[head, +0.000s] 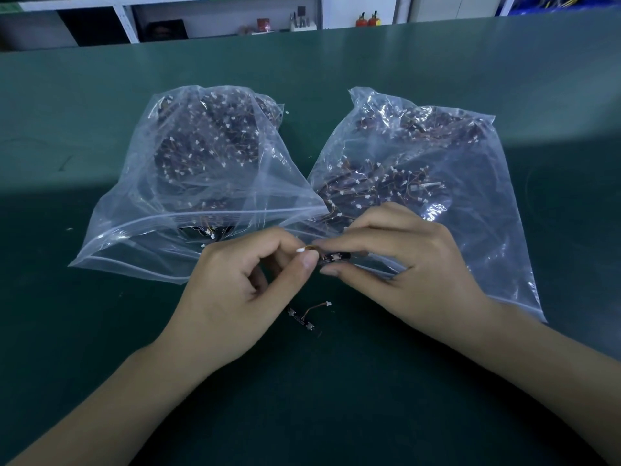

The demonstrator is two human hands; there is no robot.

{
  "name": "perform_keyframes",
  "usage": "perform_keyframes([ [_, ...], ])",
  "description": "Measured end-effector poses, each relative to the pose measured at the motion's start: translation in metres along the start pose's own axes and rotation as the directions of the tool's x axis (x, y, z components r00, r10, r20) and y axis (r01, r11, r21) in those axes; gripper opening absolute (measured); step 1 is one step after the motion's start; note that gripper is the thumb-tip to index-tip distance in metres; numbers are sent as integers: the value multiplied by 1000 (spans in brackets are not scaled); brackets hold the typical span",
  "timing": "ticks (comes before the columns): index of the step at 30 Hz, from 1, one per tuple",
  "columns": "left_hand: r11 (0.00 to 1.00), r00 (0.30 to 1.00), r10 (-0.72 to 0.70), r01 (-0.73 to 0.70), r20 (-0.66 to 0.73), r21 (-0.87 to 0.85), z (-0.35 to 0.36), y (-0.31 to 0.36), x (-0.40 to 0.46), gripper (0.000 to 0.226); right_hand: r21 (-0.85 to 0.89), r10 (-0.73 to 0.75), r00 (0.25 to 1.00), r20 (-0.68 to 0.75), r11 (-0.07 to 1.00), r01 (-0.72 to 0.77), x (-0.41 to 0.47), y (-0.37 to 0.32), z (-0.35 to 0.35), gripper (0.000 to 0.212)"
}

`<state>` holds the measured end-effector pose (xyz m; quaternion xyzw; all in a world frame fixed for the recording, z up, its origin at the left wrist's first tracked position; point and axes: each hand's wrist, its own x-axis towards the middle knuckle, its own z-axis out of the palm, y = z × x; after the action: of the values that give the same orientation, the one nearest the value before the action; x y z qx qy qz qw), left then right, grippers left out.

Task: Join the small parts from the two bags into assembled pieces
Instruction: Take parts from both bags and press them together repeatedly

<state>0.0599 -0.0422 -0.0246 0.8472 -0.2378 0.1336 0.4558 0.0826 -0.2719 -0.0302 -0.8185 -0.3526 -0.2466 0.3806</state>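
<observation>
Two clear plastic bags lie side by side on the green table (100,331), mouths toward you. Left bag (188,183) and right bag (437,169) are both packed with small dark parts trailing thin orange wires and white plugs; their near inner corners meet just beyond your hands.

Your left hand (242,290) is curled, thumb and forefinger pinching a white connector (300,250) at the end of a short wire. Your right hand (403,260) pinches a small dark board (336,257) between thumb and forefinger, the other fingers arched over the right bag's mouth. Connector and board sit close together between your fingertips, above the table, just near of the bag mouths. Whether the plug is seated in the board, you cannot tell from this angle.

One loose piece (304,317) lies on the table directly near of your hands, between your wrists: a dark strip with an orange wire curling off to a white plug. It touches neither hand.

Far side: white shelving (127,18) with small items, too blurred to name.
</observation>
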Motion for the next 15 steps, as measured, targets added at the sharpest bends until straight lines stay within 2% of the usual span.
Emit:
perform_keyframes([
  [2,1000,1000,-19,19,-22,-20,0,-2,0,15,43,56,998,17,997,-57,0,0,0,26],
  [5,1000,1000,-16,16,-27,-13,0,-2,1,16,141,121,992,43,982,-126,-1,0,1,12],
  [7,1000,1000,-3,3,-23,-2,0,-1,0,16,166,151,987,48,973,-157,-2,0,2,11],
  [15,999,999,48,-48,-18,12,0,2,-1,7,102,204,978,39,973,-207,-1,-3,2,16],
])
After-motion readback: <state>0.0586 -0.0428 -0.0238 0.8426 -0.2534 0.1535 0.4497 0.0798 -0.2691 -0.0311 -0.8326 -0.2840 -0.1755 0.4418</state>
